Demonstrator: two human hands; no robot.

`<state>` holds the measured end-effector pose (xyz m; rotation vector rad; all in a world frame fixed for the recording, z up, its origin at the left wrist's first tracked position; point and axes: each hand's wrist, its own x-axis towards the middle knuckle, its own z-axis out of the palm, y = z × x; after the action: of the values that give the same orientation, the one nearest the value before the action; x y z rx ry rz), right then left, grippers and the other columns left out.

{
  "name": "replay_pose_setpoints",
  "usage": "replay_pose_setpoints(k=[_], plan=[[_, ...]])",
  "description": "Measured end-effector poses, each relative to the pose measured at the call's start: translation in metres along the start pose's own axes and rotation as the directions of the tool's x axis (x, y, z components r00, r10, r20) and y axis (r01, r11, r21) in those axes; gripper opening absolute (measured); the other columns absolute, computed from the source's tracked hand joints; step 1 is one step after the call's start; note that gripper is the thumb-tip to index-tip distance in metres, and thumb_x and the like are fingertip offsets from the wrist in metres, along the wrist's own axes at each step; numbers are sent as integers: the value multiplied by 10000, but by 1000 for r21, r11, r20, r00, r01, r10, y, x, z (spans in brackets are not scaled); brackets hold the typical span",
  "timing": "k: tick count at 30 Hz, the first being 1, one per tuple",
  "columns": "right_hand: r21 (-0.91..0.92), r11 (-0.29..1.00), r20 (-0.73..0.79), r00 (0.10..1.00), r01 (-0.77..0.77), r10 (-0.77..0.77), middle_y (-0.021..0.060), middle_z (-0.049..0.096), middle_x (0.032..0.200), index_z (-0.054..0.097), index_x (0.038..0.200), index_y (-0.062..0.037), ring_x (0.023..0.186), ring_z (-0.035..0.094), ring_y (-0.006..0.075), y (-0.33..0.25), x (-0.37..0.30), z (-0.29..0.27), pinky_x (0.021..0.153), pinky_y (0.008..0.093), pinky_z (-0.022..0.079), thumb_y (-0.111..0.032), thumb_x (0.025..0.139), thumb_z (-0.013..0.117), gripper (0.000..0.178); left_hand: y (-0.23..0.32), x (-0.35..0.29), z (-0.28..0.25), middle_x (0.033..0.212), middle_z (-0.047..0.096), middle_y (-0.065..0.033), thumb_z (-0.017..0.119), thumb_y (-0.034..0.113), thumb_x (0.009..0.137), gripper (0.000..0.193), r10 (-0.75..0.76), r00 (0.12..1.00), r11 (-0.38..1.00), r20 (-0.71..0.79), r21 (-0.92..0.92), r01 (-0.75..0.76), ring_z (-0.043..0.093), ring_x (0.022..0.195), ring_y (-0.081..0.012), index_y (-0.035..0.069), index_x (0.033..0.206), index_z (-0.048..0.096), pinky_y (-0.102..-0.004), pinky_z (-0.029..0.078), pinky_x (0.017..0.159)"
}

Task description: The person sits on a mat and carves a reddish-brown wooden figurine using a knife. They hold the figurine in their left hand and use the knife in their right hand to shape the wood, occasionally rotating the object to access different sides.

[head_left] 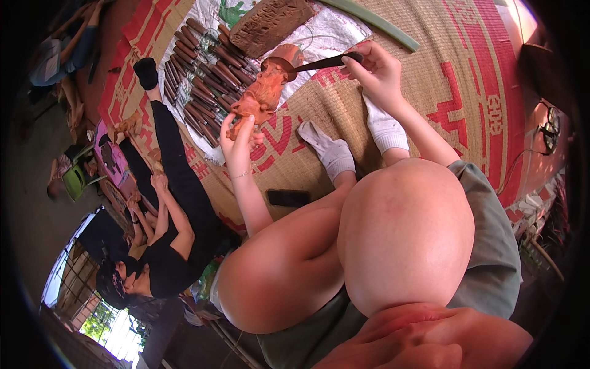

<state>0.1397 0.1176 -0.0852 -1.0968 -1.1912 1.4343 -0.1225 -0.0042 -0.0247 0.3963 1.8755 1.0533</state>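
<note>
My left hand (241,138) grips the lower end of an orange-red carved wooden figure (263,95), which is tilted over a white sheet. Between the thumb and fingers of my right hand (376,71) is the end of a dark long-handled tool (326,62). Its far end meets the upper part of the carving; the exact kind of tool cannot be made out. Beside the figure, several wood-handled carving tools (206,92) lie in rows on the white sheet (344,38). A brown carved block (268,26) rests just beyond the figure.
A patterned straw mat (430,80) spreads under everything. A green strip (376,26) lies at the far edge of the sheet, and a dark phone (288,197) near my left forearm. At left sits a co-worker in black (175,258), legs stretched toward the sheet. My socked feet (329,149) are close by.
</note>
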Motion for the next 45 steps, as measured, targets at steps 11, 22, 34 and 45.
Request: replay_pose_setpoints(k=[11, 22, 34, 45], plan=[[-207, 964, 237, 964, 169, -118, 88, 670, 828, 660, 862, 5, 727, 650, 150, 38, -3, 30, 648, 268, 535, -48, 785, 686, 97, 2, -7, 10, 938, 570, -149, 696, 171, 800, 648, 10, 1000, 1000, -30, -19, -11, 608, 563, -158, -57, 1280, 327, -230, 490, 461], [-173, 882, 448, 832, 438, -326, 146, 631, 979, 637, 890, -12, 877, 626, 287, 69, -20, 19, 743, 354, 516, -61, 743, 678, 160, 0, -16, 20, 837, 606, -99, 601, 176, 854, 324, 86, 993, 995, -87, 66, -80, 571, 497, -155, 27, 1112, 475, -226, 474, 420], [-174, 840, 563, 752, 514, -343, 115, 641, 1018, 653, 958, -48, 896, 627, 286, 86, 19, 38, 775, 356, 507, -142, 818, 613, 174, -7, 5, -3, 849, 581, -84, 674, 189, 801, 462, -75, 996, 985, -41, -159, 68, 557, 489, -131, -15, 1157, 463, -216, 423, 404], [110, 987, 279, 957, -115, 81, 54, 640, 762, 571, 847, -5, 693, 610, 93, 69, 35, 59, 604, 226, 488, -162, 881, 614, 167, -22, 9, -7, 795, 529, -32, 625, 193, 801, 201, -231, 970, 853, 78, -462, 241, 473, 525, -131, 63, 922, 530, -212, 352, 426]])
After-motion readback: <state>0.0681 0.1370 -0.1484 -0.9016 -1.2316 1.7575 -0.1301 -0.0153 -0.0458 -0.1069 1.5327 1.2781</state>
